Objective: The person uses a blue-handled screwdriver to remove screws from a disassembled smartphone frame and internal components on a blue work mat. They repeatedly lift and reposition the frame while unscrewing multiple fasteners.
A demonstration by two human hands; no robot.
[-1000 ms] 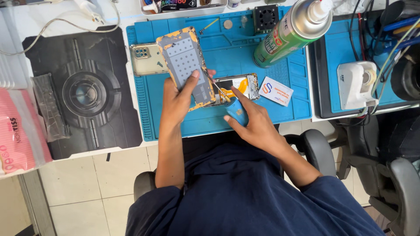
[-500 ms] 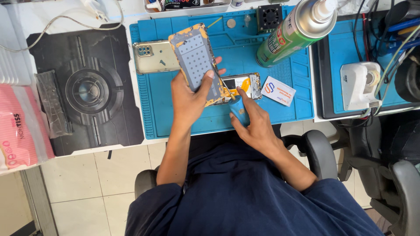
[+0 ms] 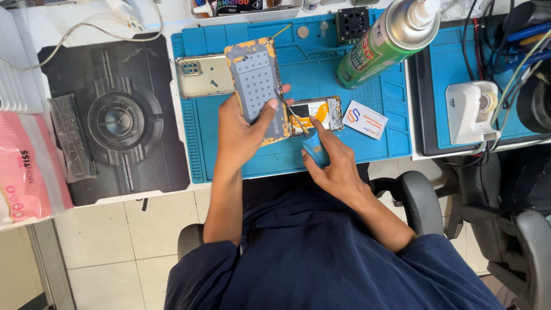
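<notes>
Surface: white workbench seen from above, pale tiled floor [image 3: 103, 252] at lower left of the frame; a blue work mat [image 3: 367, 143] is laid across the upper centre.
Nearest: a dark blue garment [image 3: 321, 258] and both forearms fill the lower centre; a chair armrest [image 3: 422, 201] is seen at right of centre.
Left hand [image 3: 241, 129]: closed around a grey phone panel [image 3: 255, 80], thumb laid across its face; the panel is held tilted above the mat, orange-yellow residue seen along its edges.
Right hand [image 3: 333, 166]: fingers curled on a blue-handled tool [image 3: 314, 150], index finger extended along it; the thin metal tip [image 3: 290, 108] is raised to the right edge of the held panel.
Opened phone [image 3: 314, 113]: lying flat on the mat just right of the panel, orange flex visible inside, index fingertip close above it.
Small card [image 3: 365, 119]: white, lying on the mat just right of the opened phone.
Back cover [image 3: 204, 74]: pale, camera cut-out at its left end, lying on the mat partly behind the panel.
Spray can [image 3: 384, 43]: green, tilted, upper centre-right.
Black mat [image 3: 115, 120]: left of frame, round pattern in its middle.
Far right: white tape dispenser [image 3: 470, 112] on a second blue mat.
</notes>
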